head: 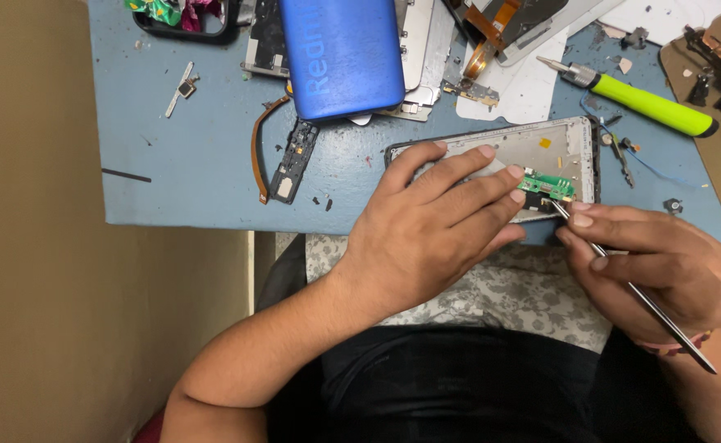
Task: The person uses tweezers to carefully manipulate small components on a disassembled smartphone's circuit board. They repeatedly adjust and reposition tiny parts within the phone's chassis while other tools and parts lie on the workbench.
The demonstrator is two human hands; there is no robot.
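Head view: left hand (426,238) spread flat on phone frame (565,148) at table (180,164) front edge. Right hand (664,262) pinches tweezers (631,291) at green board (546,185). Blue back cover (342,53), yellow-green screwdriver (647,102) lie behind.

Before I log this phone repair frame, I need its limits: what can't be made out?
Head view:
- Phone frame: its left part lies under the left hand.
- Tweezers: tip contact on the green board is too small to tell.
- Blue back cover: cut off by the top edge.
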